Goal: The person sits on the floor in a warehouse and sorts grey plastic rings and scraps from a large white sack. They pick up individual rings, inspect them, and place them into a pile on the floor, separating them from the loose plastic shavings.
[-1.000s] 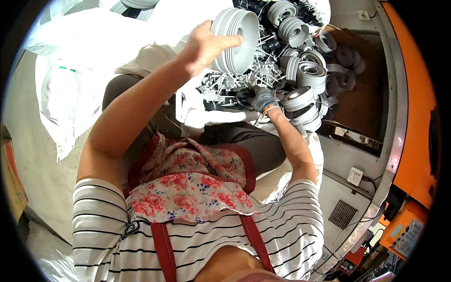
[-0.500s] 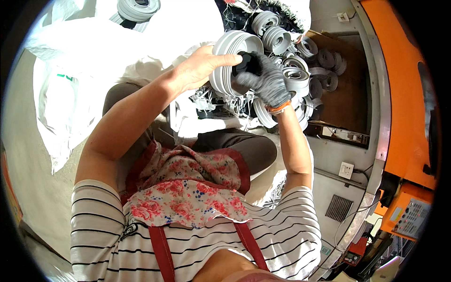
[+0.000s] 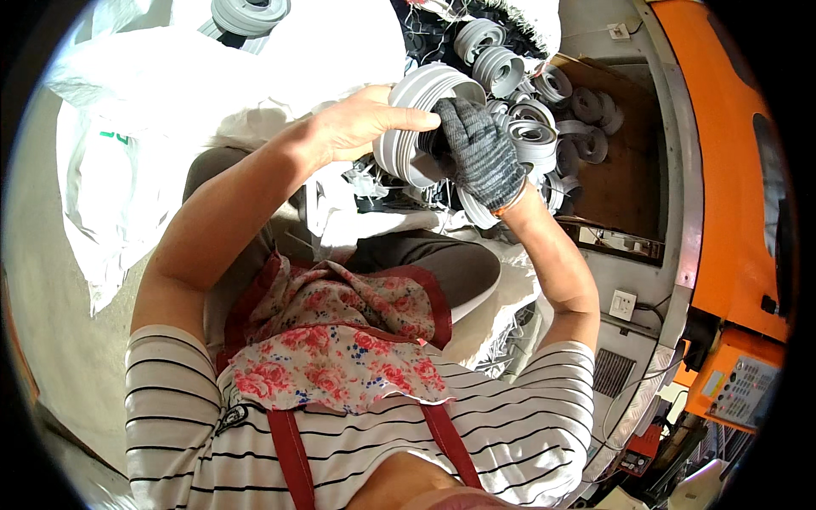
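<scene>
Step in hand, as judged: a grey spool (image 3: 416, 127) is held up for checking or trimming, above the lap and just in front of the pile of like spools (image 3: 544, 119); the left hand (image 3: 357, 127), bare, has its fingers (image 3: 408, 119) clamped over the spool's upper rim; the right hand (image 3: 480, 153), in a dark knit glove, covers the spool's open end, fingers curled against it, and whether they pinch anything inside cannot be told; the next move likely calls for a firm left grip while the right works at the core; the spool is round, pale grey, ribbed with several grooves; a white sack (image 3: 170, 102) lies to the left.
</scene>
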Demonstrator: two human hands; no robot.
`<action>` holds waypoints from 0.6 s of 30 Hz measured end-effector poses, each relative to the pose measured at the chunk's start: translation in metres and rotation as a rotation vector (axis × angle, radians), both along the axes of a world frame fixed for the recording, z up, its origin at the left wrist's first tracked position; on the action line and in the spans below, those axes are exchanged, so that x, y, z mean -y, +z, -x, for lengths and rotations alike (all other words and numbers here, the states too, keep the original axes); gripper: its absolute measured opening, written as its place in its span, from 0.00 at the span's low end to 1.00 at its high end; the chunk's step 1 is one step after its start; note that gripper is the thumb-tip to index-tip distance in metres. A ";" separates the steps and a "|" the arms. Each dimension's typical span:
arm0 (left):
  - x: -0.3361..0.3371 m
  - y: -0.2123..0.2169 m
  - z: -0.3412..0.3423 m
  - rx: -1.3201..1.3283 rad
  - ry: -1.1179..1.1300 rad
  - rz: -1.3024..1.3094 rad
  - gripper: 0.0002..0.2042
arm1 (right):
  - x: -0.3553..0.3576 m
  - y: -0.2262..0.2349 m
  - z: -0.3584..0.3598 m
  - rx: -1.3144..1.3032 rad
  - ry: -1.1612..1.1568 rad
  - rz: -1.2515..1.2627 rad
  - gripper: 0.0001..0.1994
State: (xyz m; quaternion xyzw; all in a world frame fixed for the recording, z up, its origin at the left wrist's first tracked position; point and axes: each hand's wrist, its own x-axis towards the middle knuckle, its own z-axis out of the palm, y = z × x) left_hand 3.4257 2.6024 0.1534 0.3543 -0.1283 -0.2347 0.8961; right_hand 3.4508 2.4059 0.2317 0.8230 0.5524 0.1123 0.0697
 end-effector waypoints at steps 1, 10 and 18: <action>0.000 0.000 0.000 0.010 0.014 -0.024 0.22 | 0.001 -0.001 0.000 0.014 0.031 -0.011 0.30; 0.000 0.006 0.000 0.002 0.010 -0.044 0.23 | -0.001 -0.005 -0.002 -0.129 -0.086 0.007 0.34; 0.012 -0.004 0.004 0.103 0.207 -0.101 0.25 | -0.001 0.000 -0.015 -1.741 -0.980 -0.486 0.22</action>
